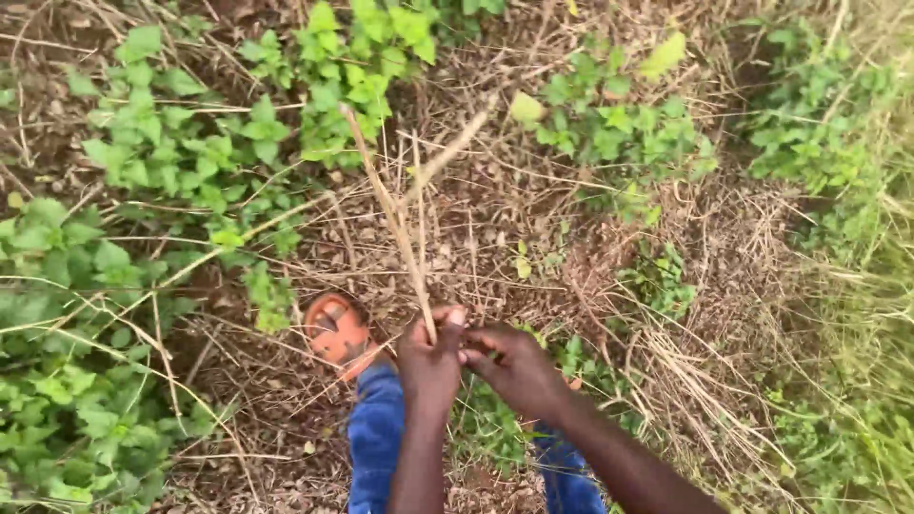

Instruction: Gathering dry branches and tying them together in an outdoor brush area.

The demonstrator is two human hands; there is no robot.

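Note:
My left hand is closed around the lower end of a dry forked stalk that stands up and away from me, splitting into two thin branches. My right hand is right beside it, fingers curled and touching the left hand at the base of the stalk. Whether the right hand also grips the stalk cannot be told. Below the hands I see my blue trouser leg and an orange sandal.
Dry straw and twigs cover the ground. Green leafy weeds grow at the left and top, more weeds at upper right, and tall grass along the right edge.

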